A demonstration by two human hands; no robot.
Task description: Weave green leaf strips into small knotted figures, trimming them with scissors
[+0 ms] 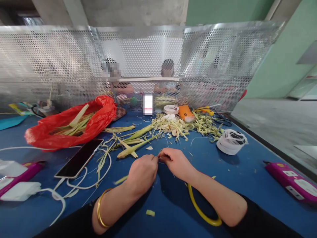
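My left hand (143, 172) is closed, its fingertips pinched together beside those of my right hand (174, 162). Both hands meet over the middle of the blue table (173, 211); whatever is between the fingers is too small and hidden to make out. Just beyond them lie pale green husk-like strips (135, 148) and a heap of shredded plant pieces (173, 127). Under my right forearm curves a yellow tube or ring (204, 216). A small cut green piece (150, 213) rests nearer to me, between the forearms.
To the left are a red plastic bag (66, 142) of stalks, a phone (79, 158) with white cables and white chargers (22, 191). On the right stand a white roll (230, 142) and a magenta device (292, 181). Two people sit behind a perforated metal screen (148, 49).
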